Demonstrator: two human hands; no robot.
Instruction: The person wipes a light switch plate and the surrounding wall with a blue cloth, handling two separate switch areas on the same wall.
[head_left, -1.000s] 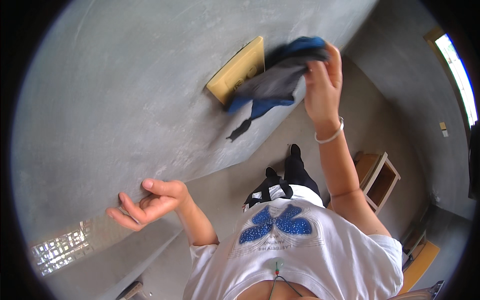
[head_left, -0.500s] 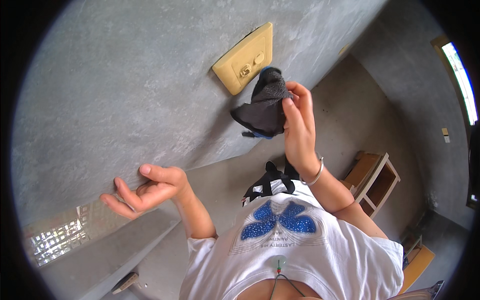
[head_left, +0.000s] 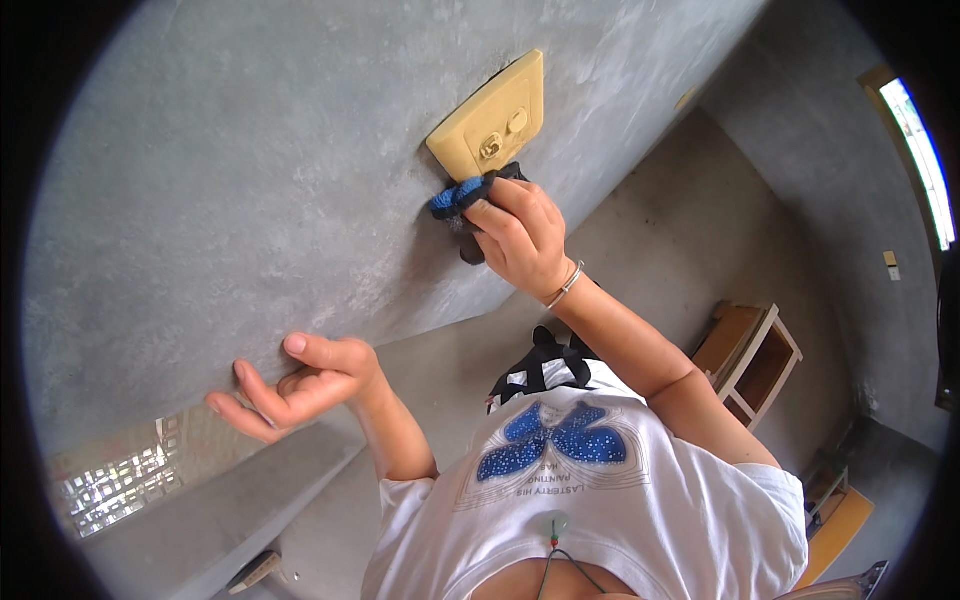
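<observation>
A yellowed wall plate (head_left: pixel 487 118) with two round fittings is fixed to the grey wall. My right hand (head_left: pixel 522 235) is closed on a bunched black and blue cloth (head_left: pixel 462 196), held against the plate's lower edge. Part of the cloth is hidden behind my fingers, and a dark end of it hangs below them. Away to the left, my left hand (head_left: pixel 300 385) is held near the wall with its fingers apart and loosely curled, nothing in it.
The grey wall (head_left: pixel 230 180) fills the upper left. On the floor to the right stands a wooden cabinet (head_left: pixel 750 365) with open compartments. A lattice opening (head_left: pixel 120 485) lets in light at the lower left, and a bright window (head_left: pixel 918 160) is at far right.
My right hand has moved left with the cloth, bringing it to the plate's lower edge. The cloth, spread out before, is now bunched up with its blue side showing. My left hand has hardly moved.
</observation>
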